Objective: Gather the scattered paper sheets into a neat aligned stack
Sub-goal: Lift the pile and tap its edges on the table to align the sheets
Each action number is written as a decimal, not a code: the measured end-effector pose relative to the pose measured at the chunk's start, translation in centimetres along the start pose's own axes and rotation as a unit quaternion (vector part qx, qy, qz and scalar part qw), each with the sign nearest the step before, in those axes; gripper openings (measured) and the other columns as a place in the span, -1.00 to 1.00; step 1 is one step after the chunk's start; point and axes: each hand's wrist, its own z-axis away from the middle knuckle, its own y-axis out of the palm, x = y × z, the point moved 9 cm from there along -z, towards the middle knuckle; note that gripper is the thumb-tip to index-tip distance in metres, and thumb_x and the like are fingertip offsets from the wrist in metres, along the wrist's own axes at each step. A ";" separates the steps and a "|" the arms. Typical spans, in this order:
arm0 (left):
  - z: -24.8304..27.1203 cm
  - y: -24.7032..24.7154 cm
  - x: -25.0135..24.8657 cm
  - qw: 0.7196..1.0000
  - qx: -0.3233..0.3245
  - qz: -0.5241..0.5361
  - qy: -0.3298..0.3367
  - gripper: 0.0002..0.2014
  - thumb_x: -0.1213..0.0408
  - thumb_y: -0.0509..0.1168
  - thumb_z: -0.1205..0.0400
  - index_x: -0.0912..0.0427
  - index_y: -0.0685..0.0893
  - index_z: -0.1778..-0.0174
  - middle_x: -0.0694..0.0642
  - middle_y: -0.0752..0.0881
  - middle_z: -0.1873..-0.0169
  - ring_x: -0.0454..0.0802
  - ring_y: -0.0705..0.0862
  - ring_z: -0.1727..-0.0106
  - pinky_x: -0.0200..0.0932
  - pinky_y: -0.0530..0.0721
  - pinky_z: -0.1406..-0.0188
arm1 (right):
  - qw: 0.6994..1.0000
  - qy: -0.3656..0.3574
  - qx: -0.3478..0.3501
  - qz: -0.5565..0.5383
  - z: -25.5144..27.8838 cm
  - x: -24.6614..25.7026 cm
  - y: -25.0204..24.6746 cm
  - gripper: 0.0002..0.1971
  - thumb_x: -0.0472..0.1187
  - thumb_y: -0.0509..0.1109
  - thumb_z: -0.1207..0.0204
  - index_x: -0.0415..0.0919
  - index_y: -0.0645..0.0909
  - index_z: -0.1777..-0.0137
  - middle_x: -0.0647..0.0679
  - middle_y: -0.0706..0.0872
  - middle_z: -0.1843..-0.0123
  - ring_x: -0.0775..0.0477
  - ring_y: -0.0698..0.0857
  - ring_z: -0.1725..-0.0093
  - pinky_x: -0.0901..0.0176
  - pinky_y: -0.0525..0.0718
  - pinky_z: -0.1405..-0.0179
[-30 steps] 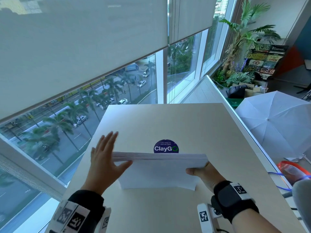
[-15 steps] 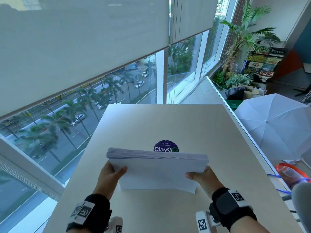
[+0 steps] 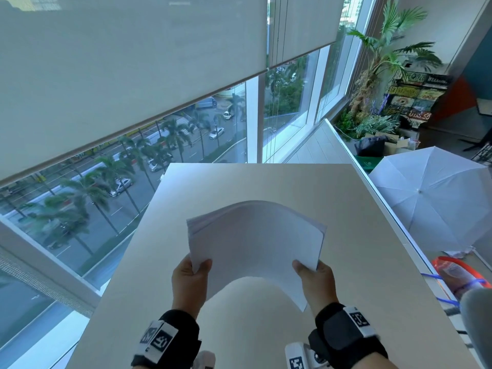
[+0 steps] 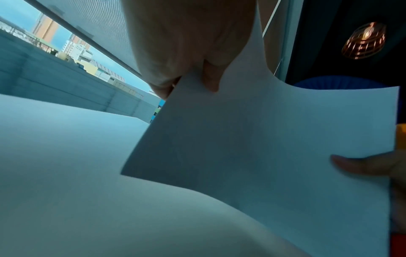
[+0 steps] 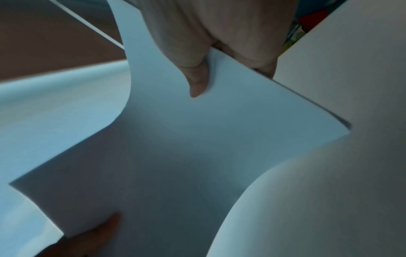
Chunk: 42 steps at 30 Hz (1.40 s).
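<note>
Head view: hands (image 3: 189, 279) gripping bowed stack (image 3: 255, 243)

**An upper-floor office or studio space beside a wall of windows**

A plain pale tabletop (image 3: 332, 209) stands with its far edge close to floor-to-ceiling glazing, where roller blinds (image 3: 133, 75) are drawn partway down. Below them the glass looks down on a street (image 3: 207, 145) lined with palm trees and cars, so the room sits several storeys up. Past the tabletop's right edge an open white photography umbrella (image 3: 431, 195) rests low down. Beyond its far right corner stand potted palms (image 3: 383, 57), cardboard boxes (image 3: 394, 142) and a display of decorative licence-plate signs (image 3: 415, 94). The left wrist view catches a copper wire pendant lamp (image 4: 363, 40) overhead.
</note>
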 end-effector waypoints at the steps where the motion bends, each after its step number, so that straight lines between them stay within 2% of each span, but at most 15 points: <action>1: 0.5 0.3 -0.3 1.000 0.000 0.014 -0.003 -0.74 0.56 0.31 -0.50 0.10 0.63 0.37 0.03 0.69 0.40 -0.02 0.58 0.35 -0.22 0.57 0.37 | 1.000 -0.005 -0.009 -0.011 0.1 0.4 -0.1 -0.77 -0.37 0.39 -0.50 -0.06 0.63 0.32 -0.03 0.71 0.30 -0.10 0.66 0.27 0.16 0.61 0.22; 3: 1.5 1.0 -0.4 0.999 0.013 0.034 -0.017 -0.74 0.55 0.30 -0.48 0.06 0.61 0.33 0.06 0.69 0.36 -0.01 0.59 0.32 -0.14 0.56 0.31 | 1.000 -0.012 -0.016 -0.017 0.5 0.8 -0.3 -0.79 -0.37 0.39 -0.50 -0.09 0.63 0.31 -0.01 0.70 0.31 -0.03 0.64 0.30 0.21 0.58 0.32; 5: 2.5 1.6 0.4 0.998 0.033 0.035 -0.041 -0.84 0.41 0.31 -0.36 0.02 0.59 0.32 0.06 0.68 0.35 0.05 0.60 0.30 -0.11 0.56 0.30 | 1.000 -0.001 -0.010 0.002 0.9 0.2 -0.5 -0.80 -0.36 0.41 -0.48 -0.09 0.60 0.32 -0.01 0.69 0.32 -0.05 0.64 0.30 0.19 0.58 0.33; 7: 3.3 2.1 1.6 0.996 0.050 0.021 -0.068 -0.84 0.33 0.28 -0.25 0.01 0.58 0.31 0.05 0.68 0.35 0.06 0.61 0.29 -0.14 0.55 0.33 | 0.999 0.027 -0.009 0.017 1.0 -1.4 -0.8 -0.77 -0.39 0.44 -0.44 -0.08 0.56 0.35 -0.03 0.67 0.31 -0.14 0.63 0.26 0.11 0.59 0.18; 10: 3.6 2.6 3.5 0.992 0.065 0.021 -0.107 -0.81 0.35 0.36 -0.28 0.13 0.64 0.21 0.05 0.70 0.33 0.01 0.63 0.30 -0.19 0.56 0.39 | 0.997 0.066 -0.009 0.029 0.4 -3.8 -1.4 -0.77 -0.46 0.43 -0.41 -0.12 0.55 0.31 -0.06 0.66 0.28 -0.20 0.62 0.15 0.04 0.56 0.03; 13: 3.1 2.5 5.3 0.990 0.056 0.001 -0.129 -0.86 0.32 0.30 -0.18 0.14 0.60 0.36 0.10 0.65 0.42 0.06 0.55 0.37 -0.18 0.49 0.39 | 0.992 0.075 -0.007 0.098 -0.3 -5.5 -1.7 -0.84 -0.48 0.37 -0.40 -0.22 0.57 0.27 -0.11 0.66 0.31 -0.21 0.62 0.16 0.12 0.54 0.12; 15: 3.0 2.4 6.6 0.987 0.055 -0.038 -0.145 -0.93 0.31 0.25 -0.17 0.15 0.53 0.46 0.12 0.57 0.49 0.06 0.46 0.39 -0.18 0.39 0.42 | 0.982 0.078 0.006 0.170 -0.6 -6.6 -1.7 -0.79 -0.48 0.29 -0.40 -0.19 0.50 0.36 -0.13 0.60 0.38 -0.21 0.57 0.22 0.18 0.48 0.26; 18: 3.0 2.9 8.8 0.969 0.104 -0.166 -0.152 -0.83 0.33 0.23 -0.30 0.15 0.38 0.57 0.10 0.42 0.58 0.11 0.37 0.36 -0.12 0.31 0.36 | 0.956 0.097 0.025 0.277 -0.8 -8.0 -1.9 -0.70 -0.46 0.23 -0.43 -0.14 0.38 0.46 -0.13 0.53 0.39 -0.18 0.50 0.22 0.20 0.40 0.31; 21: 2.3 2.6 9.5 0.953 0.098 -0.252 -0.135 -0.63 0.46 0.24 -0.49 0.08 0.33 0.59 0.08 0.43 0.58 0.16 0.45 0.28 -0.12 0.33 0.29 | 0.952 0.099 0.018 0.288 -0.9 -7.4 -2.4 -0.95 -0.40 0.27 -0.48 -0.29 0.53 0.18 -0.23 0.63 0.15 -0.16 0.55 0.13 0.18 0.47 0.14; 25: 1.1 2.1 7.4 0.973 0.060 -0.199 -0.102 -0.83 0.51 0.27 -0.49 0.12 0.54 0.24 0.20 0.65 0.26 0.17 0.63 0.10 -0.13 0.42 0.15 | 0.959 0.037 -0.010 0.280 -1.7 -5.1 -3.5 -0.82 -0.41 0.26 -0.49 -0.28 0.59 -0.05 -0.28 0.71 0.01 -0.21 0.61 0.05 0.11 0.51 0.06; 29: -0.6 3.2 5.8 0.977 0.076 -0.186 -0.077 -0.78 0.50 0.23 -0.50 0.04 0.52 0.25 0.12 0.65 0.33 0.16 0.61 0.22 -0.09 0.49 0.22 | 0.958 0.026 -0.024 0.285 -3.4 -3.5 -3.9 -0.71 -0.37 0.20 -0.54 -0.38 0.55 -0.23 -0.32 0.70 -0.19 -0.33 0.64 -0.15 0.05 0.53 -0.03; 32: -2.2 4.2 6.0 0.968 0.089 -0.215 -0.096 -0.87 0.47 0.20 -0.48 0.13 0.53 0.20 0.17 0.64 0.37 0.22 0.64 0.27 0.04 0.60 0.25 | 0.955 0.056 -0.013 0.292 -5.0 -3.1 -3.4 -0.71 -0.36 0.15 -0.54 -0.31 0.56 -0.21 -0.28 0.70 -0.15 -0.31 0.65 -0.10 -0.02 0.61 -0.07; 35: -3.9 5.2 6.7 0.958 0.100 -0.241 -0.121 -0.88 0.46 0.18 -0.46 0.20 0.53 0.15 0.36 0.72 0.20 0.31 0.69 0.20 0.15 0.68 0.15 | 0.947 0.082 0.009 0.311 -6.7 -2.8 -2.8 -0.78 -0.40 0.11 -0.51 -0.27 0.54 -0.04 -0.25 0.67 -0.04 -0.24 0.59 0.05 0.12 0.54 0.07; 37: -4.8 5.9 6.8 0.954 0.107 -0.246 -0.131 -0.85 0.48 0.17 -0.44 0.26 0.55 0.11 0.43 0.73 0.08 0.36 0.71 0.12 0.18 0.69 0.10 | 0.935 0.095 0.022 0.342 -7.9 -2.8 -2.4 -0.75 -0.41 0.12 -0.50 -0.32 0.56 -0.09 -0.30 0.67 -0.08 -0.21 0.54 0.08 0.15 0.48 0.09; 42: -6.5 7.1 7.5 0.932 0.133 -0.300 -0.156 -0.71 0.49 0.16 -0.49 0.47 0.59 -0.11 0.43 0.69 -0.10 0.32 0.66 -0.13 -0.09 0.49 0.09 | 0.917 0.127 0.021 0.379 -10.2 -4.2 -1.7 -0.68 -0.41 0.14 -0.48 -0.39 0.55 -0.21 -0.36 0.68 -0.21 -0.24 0.59 0.03 0.02 0.60 -0.05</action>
